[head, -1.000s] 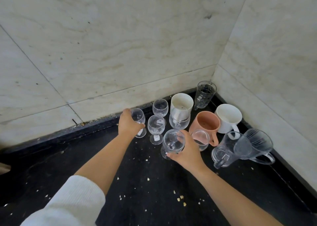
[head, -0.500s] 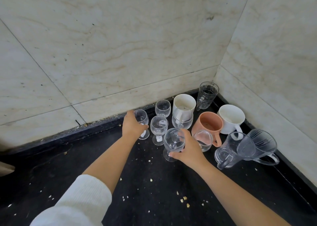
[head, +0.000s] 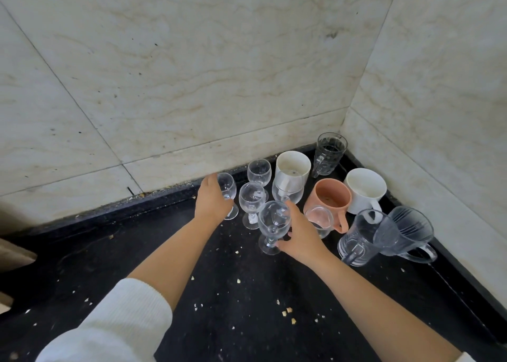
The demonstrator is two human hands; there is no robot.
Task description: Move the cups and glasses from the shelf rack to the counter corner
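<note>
My left fingers [head: 219,194] wrap goblet [head: 228,190], foot on bench [head: 247,293] | right fingers [head: 290,210] grip stemware [head: 273,221], kept upright | neighbours crowd beyond fingertips, hence low holds.

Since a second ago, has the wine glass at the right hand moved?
Yes, slightly. The wine glass in the right hand has settled from a tilt to standing on the black counter, keeping its place left of the peach mug.
</note>
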